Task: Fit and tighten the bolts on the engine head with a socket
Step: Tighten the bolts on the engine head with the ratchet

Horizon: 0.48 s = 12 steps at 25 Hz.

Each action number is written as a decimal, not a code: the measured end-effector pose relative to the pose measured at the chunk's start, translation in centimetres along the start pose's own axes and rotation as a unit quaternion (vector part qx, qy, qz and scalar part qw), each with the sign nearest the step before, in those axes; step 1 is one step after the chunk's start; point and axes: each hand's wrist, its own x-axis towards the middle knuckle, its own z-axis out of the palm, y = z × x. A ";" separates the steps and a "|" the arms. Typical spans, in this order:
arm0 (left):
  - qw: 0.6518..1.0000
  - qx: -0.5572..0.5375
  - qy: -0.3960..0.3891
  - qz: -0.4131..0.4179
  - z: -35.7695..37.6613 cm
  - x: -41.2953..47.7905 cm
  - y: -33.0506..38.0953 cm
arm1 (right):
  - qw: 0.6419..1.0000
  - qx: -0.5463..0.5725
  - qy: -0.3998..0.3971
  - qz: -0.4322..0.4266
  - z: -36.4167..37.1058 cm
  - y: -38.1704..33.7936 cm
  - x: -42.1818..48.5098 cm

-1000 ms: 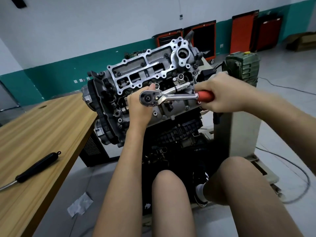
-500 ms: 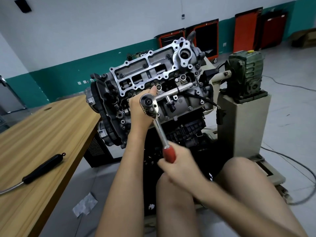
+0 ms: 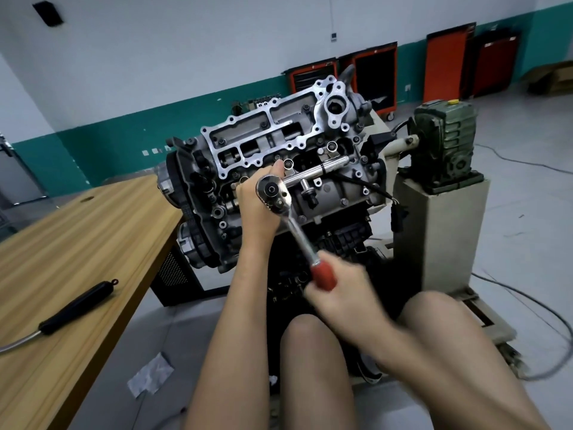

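Because the handle gives the leverage, the right hand (image 3: 341, 294) is wrapping its fingers fully round the red grip at the far end of the ratchet (image 3: 297, 231), as far from the head as it can get, and it is showing blurred, which suggests it is swinging through a stroke. The shaft is slanting down and to the right from the chrome head toward the person's knees. The left hand (image 3: 255, 209) is cupping that head from the left with the thumb pointing up beside it, probably to keep the drive square on the fastener while the other hand pulls. Its fingers are lying behind the head, so whether they are closing round anything cannot be told. The socket and the bolt it is working are hiding beneath the head, on the near face of the engine head (image 3: 273, 135) just below the bright cam carrier. The engine is hanging tilted toward the person on a stand (image 3: 449, 218), which is putting the bolt holes within easy reach from a seated position. To the left, a black-handled tool (image 3: 77, 305) is lying on the wooden table (image 3: 93, 231), well apart from the work.
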 end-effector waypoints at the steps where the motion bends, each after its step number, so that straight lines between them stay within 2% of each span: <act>1: 1.000 -0.010 -0.003 -0.010 0.0 0.0 -0.1 | 0.997 0.063 0.009 0.041 2.9 -0.2 -1.0; 2: 1.000 -0.020 -0.013 -0.016 -0.2 0.0 -0.1 | 0.992 0.101 0.012 0.072 4.9 -0.6 -1.5; 4: 0.999 -0.010 -0.034 -0.004 -0.6 0.1 -0.1 | 0.993 0.098 -0.005 0.066 5.1 -0.7 -1.5; 7: 0.998 0.039 -0.046 0.021 -0.7 0.4 -0.2 | 0.996 -0.037 -0.082 -0.031 -2.6 -0.1 1.4; 9: 0.998 0.038 -0.050 0.007 -0.5 0.6 -0.3 | 0.960 -0.222 -0.142 -0.096 -8.5 -1.0 5.2; 11: 0.998 0.028 -0.057 0.006 -0.5 0.7 -0.4 | 0.903 -0.373 -0.147 -0.154 -12.1 -2.5 8.8; 12: 0.998 0.026 -0.056 0.010 -0.6 0.7 -0.4 | 0.887 -0.405 -0.132 -0.176 -12.7 -2.8 9.8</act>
